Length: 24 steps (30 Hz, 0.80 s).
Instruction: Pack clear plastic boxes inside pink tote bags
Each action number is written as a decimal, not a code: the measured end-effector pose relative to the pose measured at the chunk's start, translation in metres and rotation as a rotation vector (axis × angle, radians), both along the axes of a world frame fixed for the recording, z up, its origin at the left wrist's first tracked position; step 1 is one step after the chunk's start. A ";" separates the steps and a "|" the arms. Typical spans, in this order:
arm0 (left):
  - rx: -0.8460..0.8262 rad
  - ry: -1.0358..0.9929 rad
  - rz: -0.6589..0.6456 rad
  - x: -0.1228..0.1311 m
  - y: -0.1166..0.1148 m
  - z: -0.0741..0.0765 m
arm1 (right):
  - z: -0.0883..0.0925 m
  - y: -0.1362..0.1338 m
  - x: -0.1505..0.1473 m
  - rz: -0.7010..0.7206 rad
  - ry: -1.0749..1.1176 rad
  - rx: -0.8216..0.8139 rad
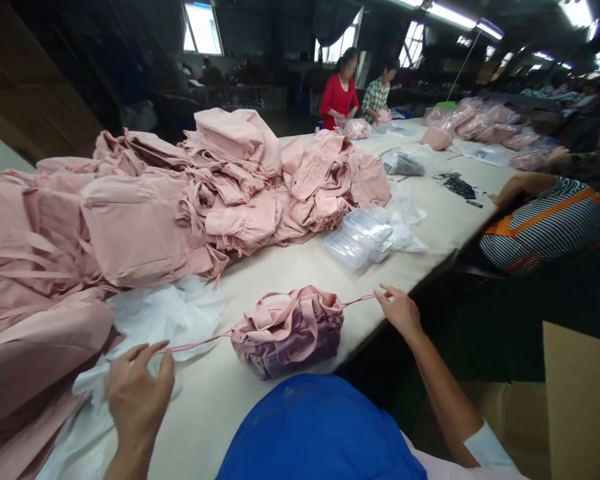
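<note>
A small pink fabric bag [300, 330] with two handles stands on the table in front of me, its top gathered. Out to the left, my left hand [139, 390] pinches the end of a pink drawstring [200, 343] that runs taut from the bag's left side. My right hand [400, 310] holds the other pink drawstring [359, 301], stretched from the bag's right side. Neither hand touches the bag's body. Crumpled white tissue paper [165, 313] lies between my left hand and a large heap of pink bags [140, 227].
Clear plastic boxes [360, 237] and white wrapping [405, 217] lie beyond the bag. Black tags [457, 185] and packed pink bags [480, 123] are farther along the table. Several people work around it. A cardboard box [580, 400] stands below right.
</note>
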<state>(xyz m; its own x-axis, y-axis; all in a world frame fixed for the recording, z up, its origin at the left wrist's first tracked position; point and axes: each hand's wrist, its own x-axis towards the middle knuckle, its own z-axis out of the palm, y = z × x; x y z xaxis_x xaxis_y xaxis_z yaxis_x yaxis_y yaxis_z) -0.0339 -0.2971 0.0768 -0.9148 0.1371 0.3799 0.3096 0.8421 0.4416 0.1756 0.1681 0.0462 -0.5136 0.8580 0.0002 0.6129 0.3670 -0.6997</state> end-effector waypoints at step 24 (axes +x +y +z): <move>-0.588 -0.269 -0.902 0.025 0.139 0.002 | 0.025 -0.143 -0.147 1.029 0.061 0.125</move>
